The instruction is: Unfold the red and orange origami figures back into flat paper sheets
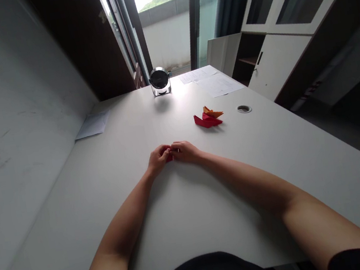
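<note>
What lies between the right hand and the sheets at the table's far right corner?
In the head view, a red folded paper and an orange folded paper lie between the right hand and the sheets.

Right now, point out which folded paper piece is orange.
The orange piece lies just behind the red piece on the table; the third piece, between the fingers, is also red.

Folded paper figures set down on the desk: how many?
2: a red figure left of the round hole, and an orange figure just behind it, partly hidden. Others behind these could be out of sight. The red paper being handled isn't counted.
</note>
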`<state>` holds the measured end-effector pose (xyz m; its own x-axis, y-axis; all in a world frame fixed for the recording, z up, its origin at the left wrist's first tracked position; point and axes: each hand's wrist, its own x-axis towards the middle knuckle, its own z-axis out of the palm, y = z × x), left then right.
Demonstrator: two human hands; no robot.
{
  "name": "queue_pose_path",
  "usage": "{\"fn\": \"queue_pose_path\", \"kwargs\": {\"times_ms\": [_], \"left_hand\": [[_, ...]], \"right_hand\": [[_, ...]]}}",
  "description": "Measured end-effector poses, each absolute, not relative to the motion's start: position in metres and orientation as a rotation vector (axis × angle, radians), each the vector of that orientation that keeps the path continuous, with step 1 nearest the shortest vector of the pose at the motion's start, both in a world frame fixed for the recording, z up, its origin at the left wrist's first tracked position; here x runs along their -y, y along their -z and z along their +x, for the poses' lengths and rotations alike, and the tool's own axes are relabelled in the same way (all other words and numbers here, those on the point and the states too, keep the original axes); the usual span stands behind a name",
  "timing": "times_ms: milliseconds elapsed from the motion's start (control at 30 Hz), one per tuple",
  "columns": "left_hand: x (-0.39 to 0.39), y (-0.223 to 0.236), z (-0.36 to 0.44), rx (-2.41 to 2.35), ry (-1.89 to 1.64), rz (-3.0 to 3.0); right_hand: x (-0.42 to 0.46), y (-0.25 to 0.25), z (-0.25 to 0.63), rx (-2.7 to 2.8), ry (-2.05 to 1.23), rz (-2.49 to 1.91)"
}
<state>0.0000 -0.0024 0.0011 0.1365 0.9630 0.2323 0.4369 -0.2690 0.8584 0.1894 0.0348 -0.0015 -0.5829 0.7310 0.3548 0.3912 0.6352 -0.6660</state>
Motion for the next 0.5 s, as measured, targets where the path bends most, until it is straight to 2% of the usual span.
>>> {"fn": "queue_pose_path", "kwargs": {"times_ms": [500], "left_hand": [[0.0035, -0.0045, 0.0008, -1.358, -1.076, 1.806]], "right_hand": [[-0.0337, 0.0000, 0.1894, 2.225, -0.729, -0.867]]}}
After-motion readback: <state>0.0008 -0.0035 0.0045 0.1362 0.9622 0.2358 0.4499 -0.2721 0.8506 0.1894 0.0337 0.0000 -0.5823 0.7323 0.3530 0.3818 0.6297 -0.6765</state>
